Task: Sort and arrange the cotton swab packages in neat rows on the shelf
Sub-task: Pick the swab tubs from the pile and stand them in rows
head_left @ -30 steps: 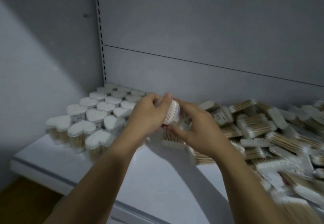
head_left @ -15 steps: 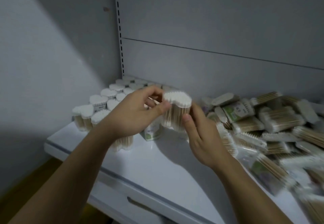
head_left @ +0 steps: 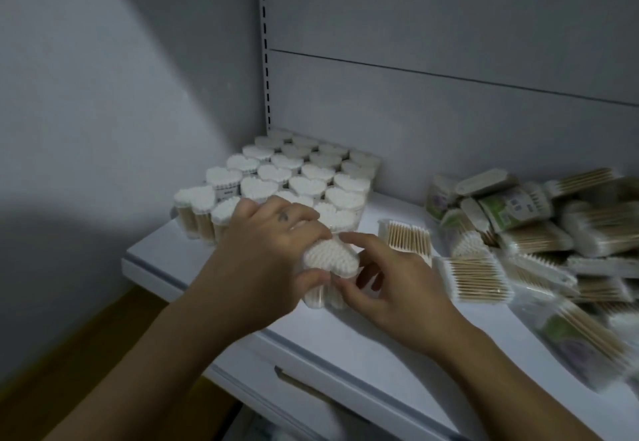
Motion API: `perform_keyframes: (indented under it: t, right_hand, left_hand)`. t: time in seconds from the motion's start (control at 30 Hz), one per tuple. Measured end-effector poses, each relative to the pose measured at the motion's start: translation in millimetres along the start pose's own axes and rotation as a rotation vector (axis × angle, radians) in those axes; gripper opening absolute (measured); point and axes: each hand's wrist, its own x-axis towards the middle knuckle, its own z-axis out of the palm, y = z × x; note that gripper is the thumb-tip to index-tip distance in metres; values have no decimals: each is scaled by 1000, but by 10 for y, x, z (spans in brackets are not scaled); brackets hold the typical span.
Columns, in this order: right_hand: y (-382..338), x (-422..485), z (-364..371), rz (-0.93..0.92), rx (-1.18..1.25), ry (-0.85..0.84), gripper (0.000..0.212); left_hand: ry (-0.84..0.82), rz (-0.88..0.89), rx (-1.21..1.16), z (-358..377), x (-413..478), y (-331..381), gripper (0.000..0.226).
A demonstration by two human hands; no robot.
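Our left hand [head_left: 273, 243] is clamped over the heart-shaped pack [head_left: 331, 261], with the fingers across its far edge and the thumb on the near side. Our right hand [head_left: 390, 281] meets it from the other side and pinches the same pack, forefinger at the top edge and thumb lower down. The pack stands upright on the shelf [head_left: 345, 344] with its cotton tips up. It is just in front of the block of standing packs [head_left: 294, 178] in the back left corner. Our left hand hides the join, so we cannot tell whether it touches its neighbours.

We judge the sorting well begun but far from finished. The block already makes several tidy rows of hearts, set close and upright, and the pack we hold looks set to extend the front row.

On the right is the loose pile [head_left: 539, 233], a heap of packs lying flat, crossed over one another, some with green labels. One flat pack [head_left: 408, 236] lies alone between the block and the pile. The pile runs off the right edge of our view, so we cannot say how many remain, and none of them is in a row yet.
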Motion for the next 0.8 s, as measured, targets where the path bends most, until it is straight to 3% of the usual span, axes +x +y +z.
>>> perform_keyframes:
  t: [0.23, 0.57, 0.8]
  right_hand:
    - [-69, 62, 105, 9, -30, 19, 45]
    - [-130, 96, 136, 24, -63, 61, 49]
    - [-161, 82, 129, 20, -91, 50, 52]
  left_hand:
    - [45, -126, -21, -96, -5, -308, 27]
    - [-62, -52, -185, 71, -62, -467, 25]
    - [-69, -111, -274, 60, -30, -535, 32]
